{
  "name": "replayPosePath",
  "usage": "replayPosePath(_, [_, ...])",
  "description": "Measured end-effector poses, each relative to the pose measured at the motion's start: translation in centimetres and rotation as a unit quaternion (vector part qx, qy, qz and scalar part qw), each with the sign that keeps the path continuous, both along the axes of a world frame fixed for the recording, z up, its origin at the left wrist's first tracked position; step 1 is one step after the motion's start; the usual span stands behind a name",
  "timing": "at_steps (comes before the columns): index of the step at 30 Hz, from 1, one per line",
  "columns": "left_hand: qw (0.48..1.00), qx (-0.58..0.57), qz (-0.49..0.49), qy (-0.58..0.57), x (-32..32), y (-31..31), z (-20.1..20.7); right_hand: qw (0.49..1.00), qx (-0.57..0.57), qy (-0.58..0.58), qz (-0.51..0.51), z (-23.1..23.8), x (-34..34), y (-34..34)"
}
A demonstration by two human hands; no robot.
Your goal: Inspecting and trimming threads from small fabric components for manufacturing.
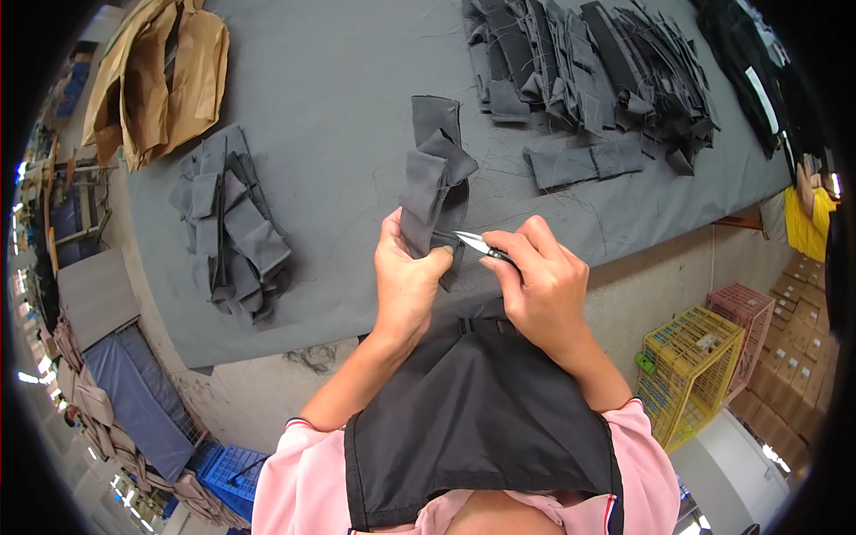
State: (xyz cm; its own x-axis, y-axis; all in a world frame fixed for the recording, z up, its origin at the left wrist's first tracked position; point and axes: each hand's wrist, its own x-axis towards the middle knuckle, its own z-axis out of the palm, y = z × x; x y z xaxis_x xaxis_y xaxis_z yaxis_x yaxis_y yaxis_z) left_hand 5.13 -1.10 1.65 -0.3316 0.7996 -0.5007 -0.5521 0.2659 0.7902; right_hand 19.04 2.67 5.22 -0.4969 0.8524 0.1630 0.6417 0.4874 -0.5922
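My left hand [406, 276] pinches a folded dark grey fabric strip [426, 192] above the near part of the table, thumb on its front. The strip's far end reaches away across the table cover. In my right hand [544, 276] is a small pair of thread snips [481, 242], its bright pointed blades up against the strip's edge beside my left thumb. Whether a thread lies between the blades is too small to tell. Just right of the strip, a single flat grey fabric piece [584, 164] lies among loose threads.
A heap of grey fabric strips [234, 227] lies at the left, and a larger row of strips [580, 67] at the far right. A brown paper bag [169, 85] stands far left on the grey-covered table [330, 116]. Yellow crates [691, 370] stand on the floor at right.
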Motion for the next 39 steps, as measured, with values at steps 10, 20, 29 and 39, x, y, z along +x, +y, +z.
replayPosePath(10, [1.000,-0.003,0.001,0.003,0.2,0.0,-0.1,0.997,0.044,-0.053,0.023,0.1,-1.2,0.0])
replayPosePath(20, [1.000,0.007,0.006,-0.022,0.0,0.0,-0.6,0.974,-0.155,0.157,-0.060,-1.9,-1.2,0.5])
replayPosePath(29, [1.000,-0.008,-0.007,0.025,0.6,0.0,-0.3,0.974,-0.173,0.146,-0.018,-4.0,-3.0,1.4])
replayPosePath(39, [1.000,0.009,0.001,-0.021,0.1,0.2,-2.0,0.834,-0.420,0.353,-0.048,-3.6,-0.9,0.5])
